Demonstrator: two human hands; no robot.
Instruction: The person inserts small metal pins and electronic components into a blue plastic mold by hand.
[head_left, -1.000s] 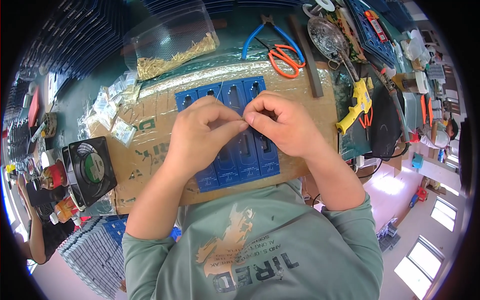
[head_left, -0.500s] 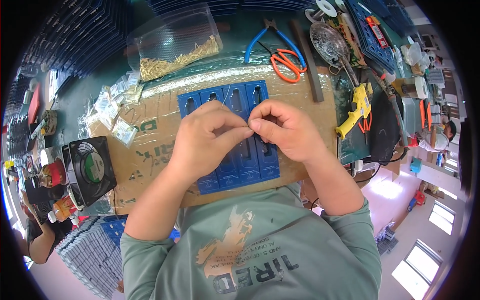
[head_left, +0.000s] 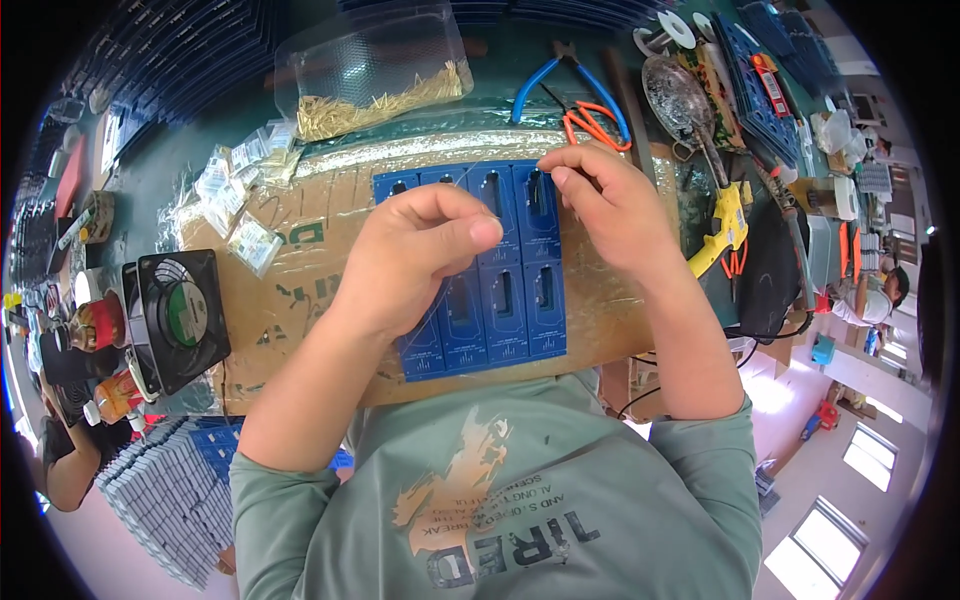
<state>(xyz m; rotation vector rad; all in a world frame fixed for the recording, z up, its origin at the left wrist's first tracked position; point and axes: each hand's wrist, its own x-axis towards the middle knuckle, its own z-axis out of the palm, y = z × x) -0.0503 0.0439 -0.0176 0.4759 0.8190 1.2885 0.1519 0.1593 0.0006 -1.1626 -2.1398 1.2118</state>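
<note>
far l, we see a co-worker's bent arm at the edge. next to it, our black square plastic fan w/ green hub stands at the l end of a brown cardboard sheet. then small clear plastic packets in a loose pile, & behind, a clear plastic open-top box w/ a heap of thin brass-coloured pins. mid-sheet lies our flat blue circuit-board panel w/ rows of long slots. over its l half is our l hand, thumb pressed to forefinger; what's in the pinch, if anything, is too small to tell. at its upper r corner is our r hand, thumb & forefinger tips close together; can't tell if they touch or pinch sth. behind that, blue-handled metal pliers & orange-handled scissors lie on the dark green bench, overlapping. further r, near a round, stained metal dish, a yellow-handled tool lies w/ its metal rod pointing away from us.
</note>
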